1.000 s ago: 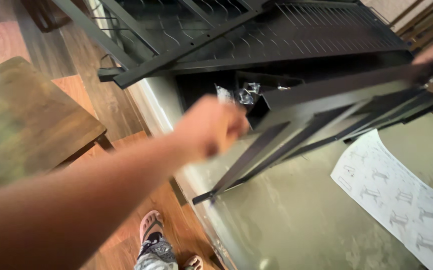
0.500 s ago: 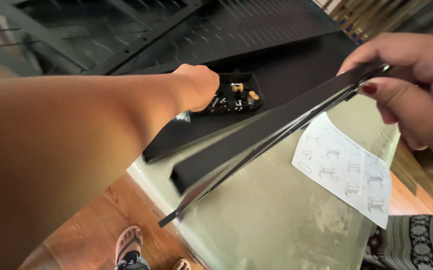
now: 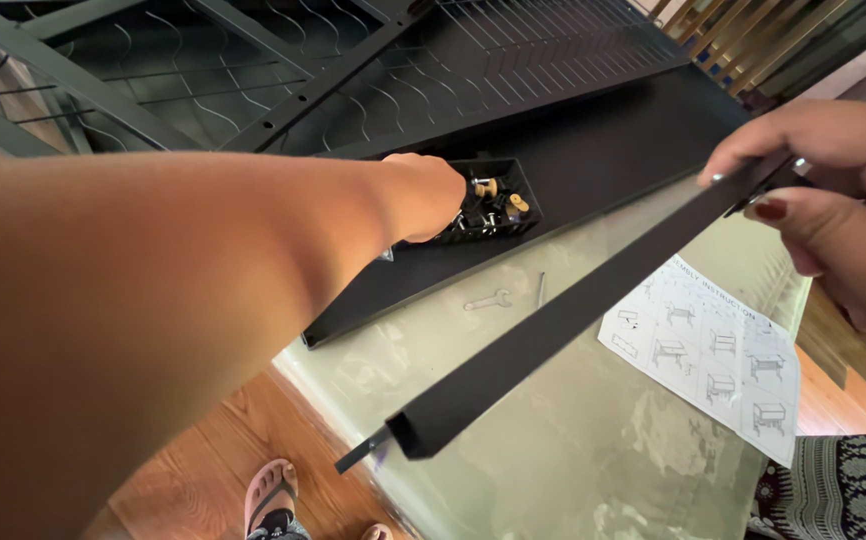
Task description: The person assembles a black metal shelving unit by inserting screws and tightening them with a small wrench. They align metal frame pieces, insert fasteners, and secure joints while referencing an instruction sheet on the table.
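Left hand (image 3: 431, 195): reaching far across, now down in the small black parts tray (image 3: 498, 205); its fingers are hidden inside, so I cannot tell whether they are apart or together.
Right hand (image 3: 838, 190): at the right, fingers clamped on the top end of the long black metal bar (image 3: 553, 325).
Bar: slants down to the near left above the counter (image 3: 573, 440), much as half a second ago.
Tray: rests on a black panel (image 3: 613, 150), holding screws and tan knobs.
Nearby: a small wrench (image 3: 486, 299) and an instruction sheet (image 3: 713, 350) lie on the counter.
Change: the view has drawn closer.
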